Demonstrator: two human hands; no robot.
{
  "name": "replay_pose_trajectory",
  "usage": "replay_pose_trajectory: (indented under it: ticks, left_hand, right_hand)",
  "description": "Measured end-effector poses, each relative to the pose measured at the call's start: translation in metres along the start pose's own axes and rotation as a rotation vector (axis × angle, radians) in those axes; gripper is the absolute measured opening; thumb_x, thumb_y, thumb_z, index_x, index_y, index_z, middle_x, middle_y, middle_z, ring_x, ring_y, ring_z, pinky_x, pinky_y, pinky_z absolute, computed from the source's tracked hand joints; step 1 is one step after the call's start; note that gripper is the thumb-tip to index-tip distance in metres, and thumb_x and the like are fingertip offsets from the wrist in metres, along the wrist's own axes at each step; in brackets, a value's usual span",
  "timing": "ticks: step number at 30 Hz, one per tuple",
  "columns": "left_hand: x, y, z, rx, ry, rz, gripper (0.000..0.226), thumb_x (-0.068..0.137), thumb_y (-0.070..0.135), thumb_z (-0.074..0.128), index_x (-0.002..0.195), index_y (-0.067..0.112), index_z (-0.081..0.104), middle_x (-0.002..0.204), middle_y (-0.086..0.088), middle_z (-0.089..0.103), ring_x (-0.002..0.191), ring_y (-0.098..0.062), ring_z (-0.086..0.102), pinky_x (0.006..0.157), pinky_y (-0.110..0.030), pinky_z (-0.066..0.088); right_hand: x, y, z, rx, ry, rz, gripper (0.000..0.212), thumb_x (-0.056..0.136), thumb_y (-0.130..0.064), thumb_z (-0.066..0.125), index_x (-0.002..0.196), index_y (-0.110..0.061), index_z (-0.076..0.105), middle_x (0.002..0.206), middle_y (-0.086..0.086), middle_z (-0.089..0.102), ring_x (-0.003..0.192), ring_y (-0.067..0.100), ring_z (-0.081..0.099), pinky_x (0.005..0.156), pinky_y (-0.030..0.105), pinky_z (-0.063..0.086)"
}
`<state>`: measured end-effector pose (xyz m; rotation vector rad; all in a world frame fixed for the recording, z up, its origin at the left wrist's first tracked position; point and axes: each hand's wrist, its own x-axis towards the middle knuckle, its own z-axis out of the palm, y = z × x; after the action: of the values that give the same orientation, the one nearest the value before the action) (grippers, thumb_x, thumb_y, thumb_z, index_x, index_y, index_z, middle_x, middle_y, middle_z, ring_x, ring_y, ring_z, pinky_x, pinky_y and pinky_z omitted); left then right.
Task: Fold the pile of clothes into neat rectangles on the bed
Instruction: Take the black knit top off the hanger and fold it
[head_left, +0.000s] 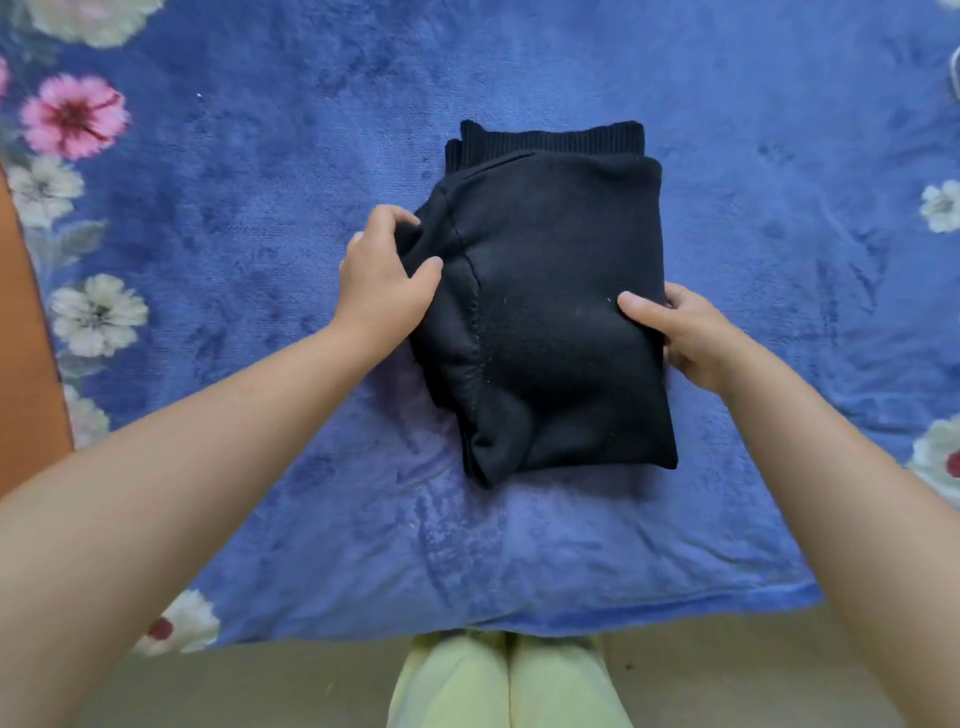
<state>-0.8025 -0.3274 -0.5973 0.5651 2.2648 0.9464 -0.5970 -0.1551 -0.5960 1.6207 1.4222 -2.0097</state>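
while the left hand (387, 280) pinches the black sweater (550, 312) and the right hand (675, 332) grips its edge, squaring both sides evenly looks best.

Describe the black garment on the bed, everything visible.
The black garment is a thick, soft, fleece-like knit, folded into a bulky, roughly rectangular bundle with a ribbed band along its far edge. A curved seam runs down its left part; the near left corner is rumpled and uneven. It lies flat, about mid-frame, on the blue floral blanket. The left hand grips its left edge, fingers curled into the fabric. The right hand holds its right edge, thumb on top, fingers at the side.
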Motion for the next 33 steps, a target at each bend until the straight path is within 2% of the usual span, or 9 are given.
replay_pose_trajectory:
  ticks: [6, 9, 11, 15, 20, 24, 27, 30, 33]
  left_hand:
    - [-0.007, -0.023, 0.007, -0.118, 0.098, -0.421, 0.07, 0.076, 0.045, 0.07, 0.128, 0.01, 0.04, 0.112, -0.003, 0.052, 0.107, -0.018, 0.052, 0.098, -0.03, 0.04]
    - [-0.028, -0.033, 0.016, -0.4, -0.16, -0.511, 0.056, 0.064, 0.052, 0.073, 0.103, 0.015, 0.056, 0.106, -0.005, 0.065, 0.095, -0.019, 0.063, 0.092, -0.037, 0.05]
    - [-0.047, -0.033, 0.023, -0.628, -0.366, -0.574, 0.027, 0.083, 0.029, 0.067, 0.103, 0.017, 0.054, 0.113, -0.005, 0.063, 0.087, -0.01, 0.064, 0.083, -0.026, 0.053]
    - [-0.065, -0.039, 0.041, -0.778, -0.432, -0.531, 0.055, 0.069, 0.023, 0.069, 0.116, 0.033, 0.042, 0.12, 0.012, 0.058, 0.107, -0.008, 0.057, 0.092, -0.034, 0.048]
    - [-0.071, -0.04, 0.057, -0.887, -0.38, -0.595, 0.082, 0.063, 0.018, 0.069, 0.135, 0.026, 0.032, 0.127, 0.002, 0.059, 0.108, -0.015, 0.061, 0.074, -0.034, 0.056]
    - [-0.071, -0.038, 0.056, -0.982, -0.373, -0.593, 0.078, 0.065, 0.009, 0.064, 0.136, 0.02, 0.035, 0.119, -0.001, 0.062, 0.098, -0.013, 0.064, 0.07, -0.029, 0.057]
    - [-0.072, -0.029, 0.045, -1.001, -0.381, -0.537, 0.072, 0.069, -0.001, 0.062, 0.133, 0.02, 0.036, 0.107, 0.003, 0.063, 0.086, -0.008, 0.066, 0.067, -0.023, 0.056]
    - [-0.076, -0.019, 0.023, -0.994, -0.42, -0.479, 0.064, 0.064, 0.004, 0.058, 0.122, 0.025, 0.042, 0.103, 0.005, 0.064, 0.083, -0.007, 0.067, 0.069, -0.023, 0.056]
    - [-0.084, -0.009, -0.006, -0.949, -0.431, -0.448, 0.055, 0.063, 0.006, 0.057, 0.11, 0.031, 0.047, 0.097, 0.009, 0.067, 0.082, -0.006, 0.067, 0.069, -0.023, 0.056]
  right_hand:
    - [0.014, 0.006, 0.018, -0.038, 0.187, -0.064, 0.019, 0.078, -0.019, 0.073, 0.09, -0.026, 0.059, 0.104, -0.003, 0.067, 0.097, 0.016, 0.064, 0.087, 0.034, 0.051]
    - [0.012, 0.009, 0.016, -0.034, 0.17, -0.076, 0.018, 0.079, -0.019, 0.072, 0.089, -0.026, 0.059, 0.103, -0.004, 0.066, 0.098, 0.015, 0.063, 0.085, 0.032, 0.05]
    - [0.012, 0.005, 0.011, -0.048, 0.099, -0.061, 0.017, 0.08, -0.018, 0.07, 0.093, -0.024, 0.061, 0.103, -0.004, 0.067, 0.097, 0.014, 0.064, 0.083, 0.03, 0.049]
    - [0.013, -0.015, -0.002, -0.066, -0.086, 0.05, 0.026, 0.083, -0.029, 0.064, 0.107, -0.019, 0.061, 0.098, -0.005, 0.071, 0.085, 0.01, 0.068, 0.072, 0.025, 0.054]
    - [0.024, -0.041, -0.001, 0.016, -0.126, 0.056, 0.024, 0.086, -0.038, 0.057, 0.098, -0.019, 0.063, 0.081, -0.009, 0.073, 0.073, 0.006, 0.07, 0.058, 0.019, 0.055]
    - [0.027, -0.047, 0.001, 0.114, -0.143, 0.039, 0.033, 0.069, -0.041, 0.064, 0.095, -0.022, 0.062, 0.078, -0.01, 0.073, 0.072, 0.005, 0.069, 0.06, 0.02, 0.056]
    - [0.021, -0.045, 0.001, 0.176, -0.175, 0.045, 0.018, 0.086, -0.031, 0.053, 0.091, -0.016, 0.063, 0.073, -0.005, 0.072, 0.066, 0.008, 0.069, 0.057, 0.022, 0.055]
    - [0.008, -0.045, 0.007, 0.233, -0.214, 0.019, 0.035, 0.094, -0.022, 0.043, 0.076, -0.015, 0.073, 0.067, -0.003, 0.071, 0.061, 0.009, 0.068, 0.053, 0.021, 0.054]
    - [-0.011, -0.055, 0.02, 0.236, -0.245, -0.038, 0.023, 0.094, -0.015, 0.04, 0.092, -0.012, 0.063, 0.068, -0.004, 0.071, 0.062, 0.008, 0.068, 0.052, 0.021, 0.053]
